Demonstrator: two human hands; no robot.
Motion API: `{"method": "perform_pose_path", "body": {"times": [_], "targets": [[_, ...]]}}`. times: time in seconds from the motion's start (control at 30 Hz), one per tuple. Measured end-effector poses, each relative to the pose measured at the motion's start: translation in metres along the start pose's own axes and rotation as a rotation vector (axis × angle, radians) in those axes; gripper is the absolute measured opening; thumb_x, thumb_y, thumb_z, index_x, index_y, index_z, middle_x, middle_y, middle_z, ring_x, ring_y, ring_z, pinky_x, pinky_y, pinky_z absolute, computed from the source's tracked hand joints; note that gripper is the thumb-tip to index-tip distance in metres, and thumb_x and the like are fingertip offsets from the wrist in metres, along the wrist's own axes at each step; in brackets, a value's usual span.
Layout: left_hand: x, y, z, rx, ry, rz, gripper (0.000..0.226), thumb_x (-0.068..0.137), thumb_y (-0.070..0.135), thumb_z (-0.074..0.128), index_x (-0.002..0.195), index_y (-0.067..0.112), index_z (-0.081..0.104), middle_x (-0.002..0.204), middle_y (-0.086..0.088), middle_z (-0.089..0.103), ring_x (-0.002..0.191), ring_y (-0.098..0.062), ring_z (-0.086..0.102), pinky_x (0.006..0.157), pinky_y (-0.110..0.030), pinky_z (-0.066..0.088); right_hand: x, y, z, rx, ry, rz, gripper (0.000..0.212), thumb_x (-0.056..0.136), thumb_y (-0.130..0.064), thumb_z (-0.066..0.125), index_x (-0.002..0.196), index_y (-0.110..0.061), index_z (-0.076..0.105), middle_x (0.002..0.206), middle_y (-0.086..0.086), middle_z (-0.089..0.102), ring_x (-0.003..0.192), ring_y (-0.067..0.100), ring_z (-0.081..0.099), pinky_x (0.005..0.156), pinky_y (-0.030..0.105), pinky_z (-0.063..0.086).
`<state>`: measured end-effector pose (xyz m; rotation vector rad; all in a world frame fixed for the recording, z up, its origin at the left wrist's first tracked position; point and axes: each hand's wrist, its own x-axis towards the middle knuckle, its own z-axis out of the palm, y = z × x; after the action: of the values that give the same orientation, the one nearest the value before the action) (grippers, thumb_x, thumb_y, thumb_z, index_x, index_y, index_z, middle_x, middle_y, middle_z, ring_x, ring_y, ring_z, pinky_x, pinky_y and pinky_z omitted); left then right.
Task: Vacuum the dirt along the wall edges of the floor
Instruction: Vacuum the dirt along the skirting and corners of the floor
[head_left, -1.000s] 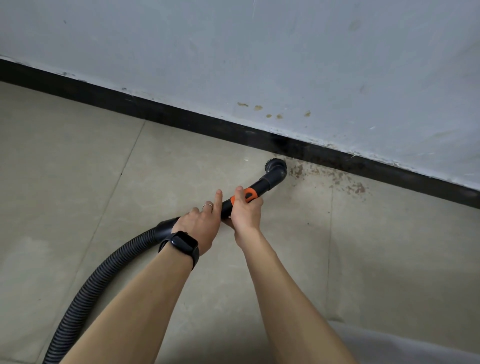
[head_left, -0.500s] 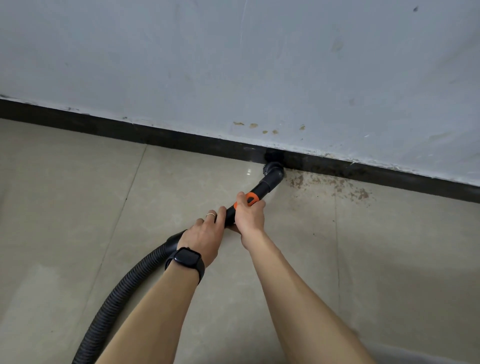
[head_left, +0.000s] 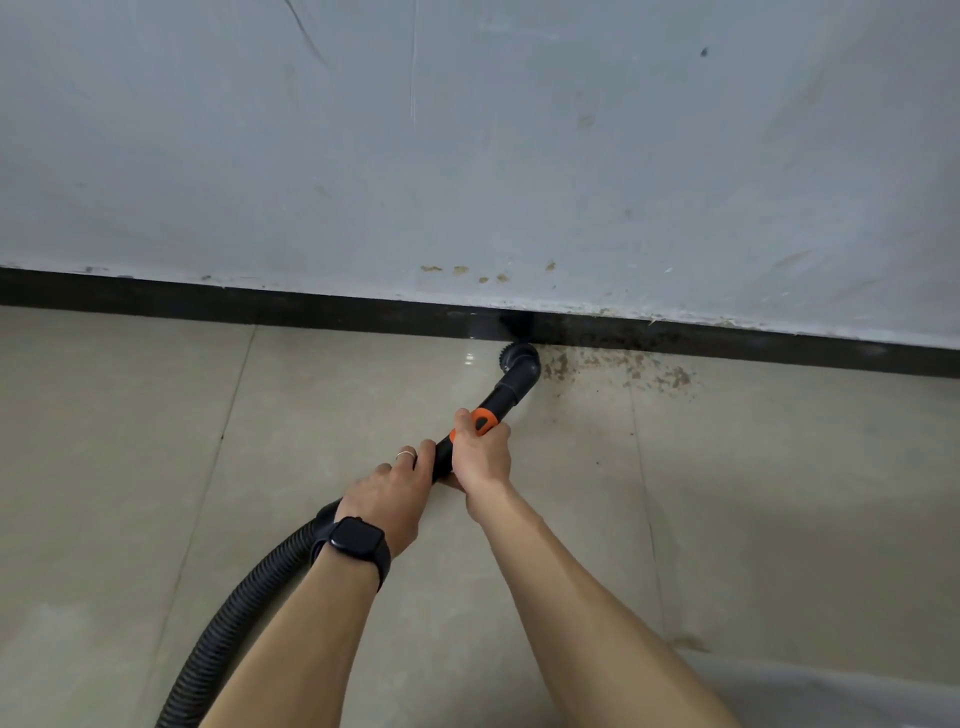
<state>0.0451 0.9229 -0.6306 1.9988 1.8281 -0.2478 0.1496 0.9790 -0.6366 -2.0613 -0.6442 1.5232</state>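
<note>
From the head camera, the right hand (head_left: 480, 457) grips the black vacuum wand (head_left: 503, 397) at its orange collar (head_left: 483, 419), fingers curled round it. Just behind, the left hand (head_left: 387, 499), wearing a smartwatch (head_left: 356, 538) and ring (head_left: 405, 455), wraps the wand where the ribbed hose (head_left: 234, 623) joins. The round brush nozzle (head_left: 518, 358) sits on the tiled floor (head_left: 130, 441) against the black baseboard (head_left: 260, 309). Brown dirt (head_left: 623, 369) lies just right of the nozzle, along the wall (head_left: 467, 156) edge.
</note>
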Motion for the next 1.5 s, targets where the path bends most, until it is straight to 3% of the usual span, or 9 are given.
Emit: {"method": "perform_pose_path", "body": {"times": [0.17,0.3,0.4,0.53,0.7,1.0,1.33,1.5], "targets": [[-0.009,-0.006,-0.002,0.008,-0.037,0.030,0.045,0.087,0.009,0.053,0.124,0.020,0.031,0.113,0.000,0.048,0.096,-0.025,0.062,0.060,-0.035,0.039,-0.011,0.017,0.002,0.063,0.037,0.029,0.043,0.103,-0.045,0.049,0.130,-0.013,0.038,0.098,0.004,0.060,0.089,0.023,0.063,0.090,0.045,0.058],[-0.016,-0.013,-0.006,0.018,-0.064,0.050,0.034,0.085,0.012,0.051,0.114,0.020,0.036,0.109,0.001,0.049,0.092,-0.027,0.063,0.060,-0.035,0.037,-0.020,0.030,0.006,0.082,0.058,0.045,0.044,0.104,-0.043,0.048,0.134,-0.013,0.036,0.094,0.001,0.057,0.078,0.013,0.057,0.079,0.036,0.052],[-0.020,-0.015,-0.007,0.031,-0.092,0.075,0.034,0.083,0.013,0.049,0.113,0.021,0.037,0.109,0.002,0.051,0.093,-0.028,0.063,0.061,-0.034,0.037,-0.024,0.041,0.010,0.118,0.087,0.077,0.048,0.103,-0.045,0.049,0.136,-0.012,0.036,0.092,0.000,0.056,0.080,0.017,0.059,0.089,0.045,0.058],[-0.024,-0.016,-0.006,0.049,-0.136,0.117,0.034,0.081,0.015,0.049,0.112,0.022,0.038,0.105,0.003,0.055,0.091,-0.027,0.062,0.062,-0.034,0.038,-0.029,0.058,0.007,0.151,0.124,0.096,0.044,0.104,-0.044,0.049,0.134,-0.013,0.038,0.090,-0.001,0.057,0.078,0.012,0.058,0.083,0.039,0.057],[-0.028,-0.014,-0.001,0.063,-0.154,0.157,0.031,0.083,0.017,0.052,0.111,0.022,0.039,0.103,0.004,0.057,0.089,-0.027,0.061,0.063,-0.034,0.041,-0.033,0.074,0.002,0.256,0.151,0.119,0.040,0.103,-0.043,0.054,0.129,-0.016,0.040,0.095,0.002,0.061,0.087,0.019,0.065,0.089,0.050,0.060],[-0.020,0.003,0.002,0.048,-0.137,0.140,0.036,0.089,0.024,0.056,0.121,0.023,0.040,0.116,0.004,0.056,0.099,-0.027,0.061,0.074,-0.036,0.048,-0.014,0.069,-0.016,0.316,0.119,0.075,0.041,0.100,-0.041,0.060,0.126,-0.015,0.041,0.102,0.007,0.062,0.095,0.026,0.068,0.091,0.053,0.060],[-0.009,0.015,0.001,0.043,-0.107,0.061,0.036,0.093,0.023,0.053,0.126,0.021,0.038,0.120,0.002,0.056,0.103,-0.026,0.061,0.072,-0.034,0.043,0.004,0.051,-0.026,0.260,0.045,0.053,0.038,0.100,-0.042,0.062,0.122,-0.014,0.049,0.110,0.011,0.064,0.102,0.027,0.067,0.089,0.054,0.061],[-0.008,0.017,0.006,-0.017,-0.072,0.038,0.039,0.094,0.020,0.050,0.130,0.023,0.035,0.118,0.002,0.057,0.099,-0.025,0.062,0.074,-0.038,0.051,0.011,0.046,-0.026,0.244,0.060,0.054,0.041,0.099,-0.043,0.062,0.126,-0.015,0.048,0.109,0.010,0.064,0.099,0.027,0.066,0.091,0.054,0.060]]}}
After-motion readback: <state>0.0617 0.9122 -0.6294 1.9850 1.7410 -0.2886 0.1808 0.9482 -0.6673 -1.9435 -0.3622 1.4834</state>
